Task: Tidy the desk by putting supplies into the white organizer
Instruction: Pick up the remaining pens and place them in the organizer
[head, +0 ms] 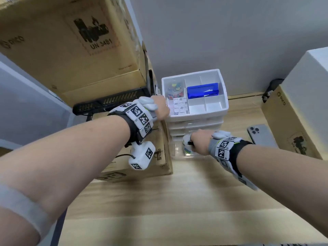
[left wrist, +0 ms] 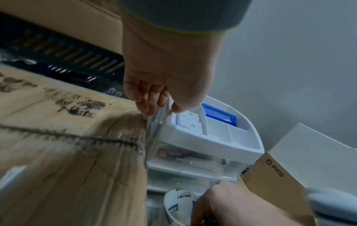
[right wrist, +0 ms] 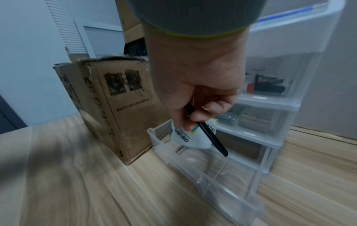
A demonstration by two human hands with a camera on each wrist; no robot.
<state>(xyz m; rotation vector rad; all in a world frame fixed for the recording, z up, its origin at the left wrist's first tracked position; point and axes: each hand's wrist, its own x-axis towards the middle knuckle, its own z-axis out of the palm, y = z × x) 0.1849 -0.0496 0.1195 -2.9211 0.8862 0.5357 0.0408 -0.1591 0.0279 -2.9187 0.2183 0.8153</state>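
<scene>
The white organizer [head: 225,103] stands against the wall, with a compartment tray on top and clear drawers below. Its bottom drawer [right wrist: 212,180] is pulled out onto the desk. My left hand [head: 159,108] pinches the tray's near left corner, thumb inside the rim and fingers outside [left wrist: 160,107]. My right hand [head: 198,141] grips a white "deli" packet [right wrist: 185,139] together with a slim black stick [right wrist: 210,136], low over the left end of the open drawer. In the left wrist view the packet [left wrist: 179,200] sits inside the drawer under my right hand [left wrist: 222,203].
The top tray holds a blue box [head: 202,90], a jar of coloured clips [head: 174,90] and small labels. A cardboard box [head: 142,167] presses against the organizer's left side. A phone [head: 262,134] and another carton [head: 287,125] lie to the right. Bare wooden desk stretches in front.
</scene>
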